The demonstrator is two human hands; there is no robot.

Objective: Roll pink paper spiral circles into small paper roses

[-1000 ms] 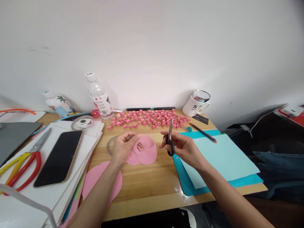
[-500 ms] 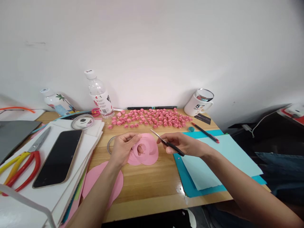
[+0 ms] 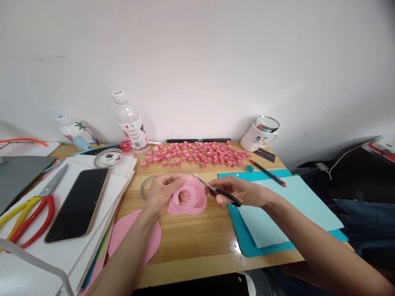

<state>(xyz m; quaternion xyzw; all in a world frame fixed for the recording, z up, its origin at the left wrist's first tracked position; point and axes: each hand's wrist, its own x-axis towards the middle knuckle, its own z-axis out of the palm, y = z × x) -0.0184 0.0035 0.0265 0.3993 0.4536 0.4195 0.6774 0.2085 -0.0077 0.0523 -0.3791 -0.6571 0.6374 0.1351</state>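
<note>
My left hand [image 3: 165, 192] pinches a curled pink paper spiral [image 3: 195, 196] between thumb and fingers, above the middle of the table. In my right hand [image 3: 237, 191] is a pair of small black-handled scissors [image 3: 224, 195]. Their metal blades point up and left, at the right side of the spiral. Under my left forearm lies a round pink paper piece [image 3: 154, 238] with a lobed edge. Behind both hands many small rolled pink paper roses [image 3: 200, 155] are spread out.
Left, a phone [image 3: 78, 205] and red-and-yellow scissors [image 3: 33, 209] lie on a paper stack. Bottles [image 3: 133, 127] and a mug [image 3: 258, 135] stand by the wall. Light blue paper [image 3: 286, 209], a pencil [image 3: 268, 172] and a dark card [image 3: 264, 155] lie right; a tape ring [image 3: 143, 190] is beside my left hand.
The scissors have moved slightly left, so their blades now reach the spiral's upper right edge. My left hand still holds the spiral in nearly the same spot.
</note>
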